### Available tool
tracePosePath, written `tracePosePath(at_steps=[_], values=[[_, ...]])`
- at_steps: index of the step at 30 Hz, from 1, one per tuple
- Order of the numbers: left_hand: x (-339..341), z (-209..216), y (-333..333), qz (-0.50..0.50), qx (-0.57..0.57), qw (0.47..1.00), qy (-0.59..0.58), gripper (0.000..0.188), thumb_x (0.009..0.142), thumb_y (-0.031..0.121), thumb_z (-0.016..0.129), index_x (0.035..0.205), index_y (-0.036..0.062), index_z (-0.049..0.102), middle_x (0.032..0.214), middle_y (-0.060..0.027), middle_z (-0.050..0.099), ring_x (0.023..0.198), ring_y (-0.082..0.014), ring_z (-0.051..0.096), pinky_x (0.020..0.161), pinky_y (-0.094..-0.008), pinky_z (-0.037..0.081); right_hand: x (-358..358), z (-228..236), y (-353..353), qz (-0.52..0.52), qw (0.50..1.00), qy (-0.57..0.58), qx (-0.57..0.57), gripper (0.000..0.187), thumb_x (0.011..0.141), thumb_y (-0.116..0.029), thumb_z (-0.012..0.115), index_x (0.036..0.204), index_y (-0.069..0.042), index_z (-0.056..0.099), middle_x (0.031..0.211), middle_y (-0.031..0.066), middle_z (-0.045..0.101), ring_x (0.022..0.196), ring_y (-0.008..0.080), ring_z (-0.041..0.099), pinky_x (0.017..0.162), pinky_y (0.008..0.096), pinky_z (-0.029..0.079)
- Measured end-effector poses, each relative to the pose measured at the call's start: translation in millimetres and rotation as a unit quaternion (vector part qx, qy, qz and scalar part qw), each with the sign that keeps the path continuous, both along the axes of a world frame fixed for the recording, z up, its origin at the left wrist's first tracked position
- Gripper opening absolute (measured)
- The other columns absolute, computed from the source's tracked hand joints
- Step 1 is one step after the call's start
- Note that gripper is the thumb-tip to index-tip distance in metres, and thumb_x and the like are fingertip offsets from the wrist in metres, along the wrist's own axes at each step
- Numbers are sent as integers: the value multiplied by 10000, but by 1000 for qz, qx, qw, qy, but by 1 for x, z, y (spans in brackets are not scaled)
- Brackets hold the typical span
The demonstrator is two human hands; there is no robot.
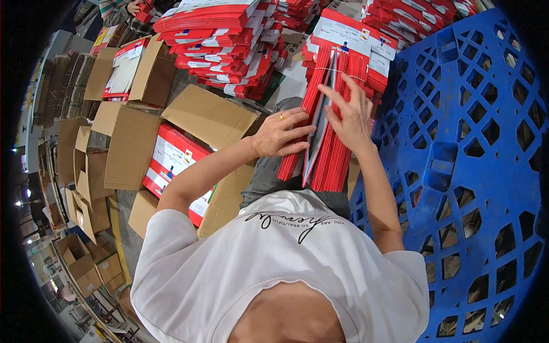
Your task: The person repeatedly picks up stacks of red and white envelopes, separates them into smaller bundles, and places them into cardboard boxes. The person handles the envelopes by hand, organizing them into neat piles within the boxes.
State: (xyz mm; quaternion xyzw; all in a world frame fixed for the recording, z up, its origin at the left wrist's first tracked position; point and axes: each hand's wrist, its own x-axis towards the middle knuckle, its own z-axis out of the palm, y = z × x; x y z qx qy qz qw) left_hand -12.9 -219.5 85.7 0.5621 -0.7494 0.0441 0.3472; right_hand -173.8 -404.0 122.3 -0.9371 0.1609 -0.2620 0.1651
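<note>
A thick bundle of flat red printed packets (pixel 333 154) stands edge-up on my lap, with a thin band across its far part. It is parted down the middle, and pale inner faces show in the gap. My left hand (pixel 283 132), with a ring on one finger, grips the left part, its fingertips curled over into the gap. Over the right part lies my right hand (pixel 351 117), thumb and forefinger stretched apart, touching the edges near the band. Just beyond lies a stack of red and white packets (pixel 349 35).
An open cardboard box (pixel 132 143) with red packets inside stands at my left, another box (pixel 155 71) farther off. Tall packet stacks (pixel 214 43) rise ahead. A blue plastic pallet (pixel 457 171) stands close at my right. Another person's hand (pixel 133 8) shows far left.
</note>
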Motion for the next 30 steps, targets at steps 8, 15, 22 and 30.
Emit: tracePosePath(at_steps=[8, 15, 22, 30], values=[[7, 0, -2, -7, 34, 999, -12, 544, 919, 388, 701, 1340, 52, 623, 1282, -160, 604, 1211, -343, 604, 1009, -423, 527, -2, -7, -7, -14, 1000, 16, 19, 277, 871, -272, 732, 1133, -184, 750, 1447, 139, 530, 1306, 304, 528, 1005, 518, 347], [12, -2, -4, -25, 56, 998, -30, 571, 896, 384, 708, 1338, 29, 635, 1303, -157, 597, 1232, -351, 587, 965, -463, 528, 2, -6, 0, -43, 998, 9, 39, 406, 778, -426, 828, 1093, -192, 724, 1474, 169, 493, 1324, 342, 519, 1005, 507, 356], [15, -9, -1, -26, 30, 998, -46, 527, 914, 388, 670, 1336, 74, 654, 1297, -143, 577, 1213, -321, 589, 901, -441, 533, 2, 5, 1, 5, 999, 35, 34, 512, 829, -251, 753, 1334, -304, 684, 1554, 142, 430, 1362, 329, 488, 1006, 528, 358], [15, -5, 0, -12, 75, 994, -74, 573, 957, 458, 622, 1415, 115, 589, 1311, -116, 569, 1235, -289, 560, 940, -414, 477, -2, -2, -6, -15, 999, 36, 35, 365, 817, -328, 777, 1145, -174, 728, 1474, 141, 511, 1316, 325, 522, 962, 518, 384]])
